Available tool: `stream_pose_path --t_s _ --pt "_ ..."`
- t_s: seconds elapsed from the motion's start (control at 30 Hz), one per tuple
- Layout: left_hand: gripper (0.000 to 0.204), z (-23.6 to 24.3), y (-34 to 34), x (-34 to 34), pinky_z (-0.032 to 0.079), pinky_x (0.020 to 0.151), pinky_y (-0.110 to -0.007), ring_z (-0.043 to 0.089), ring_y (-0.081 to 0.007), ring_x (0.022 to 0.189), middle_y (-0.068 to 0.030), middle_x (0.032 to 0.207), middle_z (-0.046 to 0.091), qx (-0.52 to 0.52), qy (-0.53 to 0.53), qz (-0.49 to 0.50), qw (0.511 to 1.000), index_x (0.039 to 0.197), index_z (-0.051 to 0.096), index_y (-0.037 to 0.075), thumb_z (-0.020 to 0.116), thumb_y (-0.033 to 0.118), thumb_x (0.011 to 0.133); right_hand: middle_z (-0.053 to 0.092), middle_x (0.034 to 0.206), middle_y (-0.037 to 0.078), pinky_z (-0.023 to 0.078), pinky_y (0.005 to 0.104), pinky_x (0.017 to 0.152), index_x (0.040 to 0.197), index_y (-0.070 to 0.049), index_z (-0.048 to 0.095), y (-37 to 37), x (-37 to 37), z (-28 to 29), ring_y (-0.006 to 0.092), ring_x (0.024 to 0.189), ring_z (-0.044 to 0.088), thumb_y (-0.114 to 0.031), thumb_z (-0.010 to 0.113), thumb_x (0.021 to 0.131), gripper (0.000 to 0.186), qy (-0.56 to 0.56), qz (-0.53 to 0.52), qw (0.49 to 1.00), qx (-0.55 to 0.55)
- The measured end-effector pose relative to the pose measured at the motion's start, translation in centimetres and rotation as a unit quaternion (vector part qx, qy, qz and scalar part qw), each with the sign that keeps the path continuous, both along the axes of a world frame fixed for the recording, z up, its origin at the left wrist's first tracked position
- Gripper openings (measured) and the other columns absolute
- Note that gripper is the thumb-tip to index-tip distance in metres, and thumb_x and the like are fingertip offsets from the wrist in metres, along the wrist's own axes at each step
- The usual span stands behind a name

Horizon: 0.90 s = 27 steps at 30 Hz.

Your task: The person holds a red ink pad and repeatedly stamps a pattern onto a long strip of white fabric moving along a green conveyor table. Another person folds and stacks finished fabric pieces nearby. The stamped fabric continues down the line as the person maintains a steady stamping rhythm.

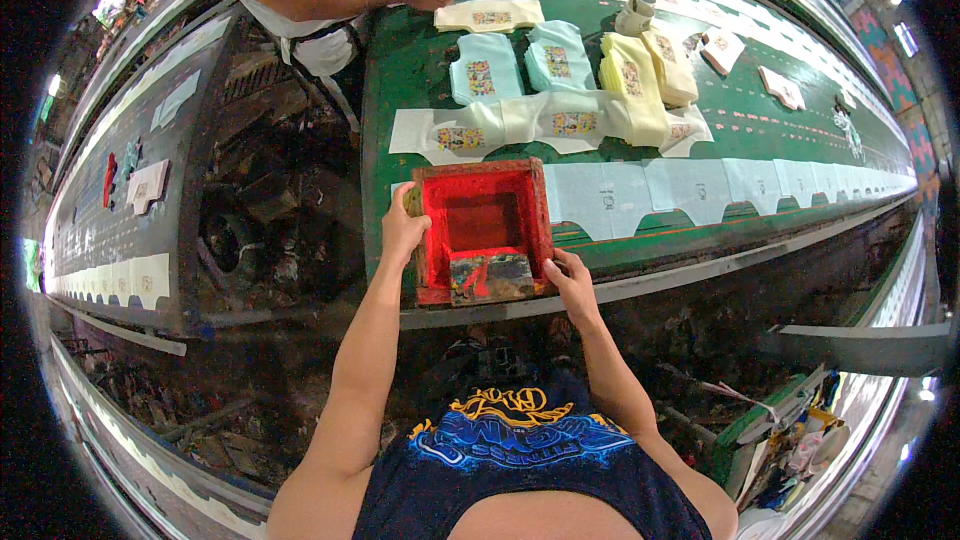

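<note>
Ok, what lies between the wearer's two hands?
In the head view, a red-stained frame spans the stretch, the left hand and right hand gripping its opposite sides; a smeared block lies at its near end.

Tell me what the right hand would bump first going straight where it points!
Probably the red-stained frame: the right hand points up and left toward it, and seems to touch its right side.

Right from the wearer's head, the scene is being surveyed downward and forward through a wide fisheye: the navy tank top [530, 455] is caught close below, the long green worktable [415, 75] farther ahead.
</note>
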<state>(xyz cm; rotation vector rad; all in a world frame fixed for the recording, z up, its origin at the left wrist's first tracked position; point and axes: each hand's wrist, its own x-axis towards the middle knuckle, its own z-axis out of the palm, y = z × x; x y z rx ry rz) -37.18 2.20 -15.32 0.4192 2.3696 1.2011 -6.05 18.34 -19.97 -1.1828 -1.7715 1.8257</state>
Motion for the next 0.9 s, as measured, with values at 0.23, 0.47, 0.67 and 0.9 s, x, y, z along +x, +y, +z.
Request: stream_pose_path --t_s 0.23,0.47,0.67,0.9 --pt "0.080 -2.0 0.1 -1.4 0.057 0.078 -0.041 0.073 -0.0287 0.088 -0.0183 0.109 0.074 0.028 0.027 -0.009 0.999 0.147 0.052 0.022 0.073 0.003 0.072 0.063 0.132 0.015 0.047 0.0418 0.106 0.136 0.002 0.062 -0.1 -1.2 1.2 0.0296 0.121 0.061 -0.028 0.075 0.096 0.052 -0.034 0.025 0.982 0.183" --pt "0.080 -0.4 0.4 -0.8 0.057 0.079 -0.041 0.073 -0.0293 0.091 -0.0170 0.107 0.074 0.009 -0.006 -0.008 1.000 0.147 0.051 0.022 0.073 0.003 0.072 0.065 0.127 0.010 0.047 0.0472 0.099 0.124 -0.009 0.068 -5.0 -4.6 7.5 0.0297 0.116 0.061 -0.018 0.076 0.072 0.053 -0.072 0.345 0.746 0.565" --pt "0.080 -0.7 0.6 -0.7 0.057 0.081 -0.042 0.073 -0.0319 0.092 -0.0179 0.107 0.074 0.027 -0.003 -0.015 1.000 0.147 0.051 0.023 0.074 0.004 0.074 0.071 0.110 0.006 0.049 0.0461 0.095 0.112 -0.008 0.069 -3.4 -7.9 6.8 0.0266 0.107 0.066 -0.014 0.068 0.078 0.034 -0.090 0.283 0.751 0.589" --pt "0.080 -1.0 0.2 -1.0 0.057 0.084 -0.046 0.074 -0.0371 0.099 -0.0212 0.111 0.075 0.011 0.013 -0.017 1.000 0.148 0.049 0.023 0.076 0.006 0.075 0.072 0.108 0.007 0.051 0.0468 0.091 0.106 -0.008 0.069 -4.6 -7.3 6.9 0.0268 0.106 0.067 -0.012 0.066 0.079 0.028 -0.072 0.276 0.754 0.592"
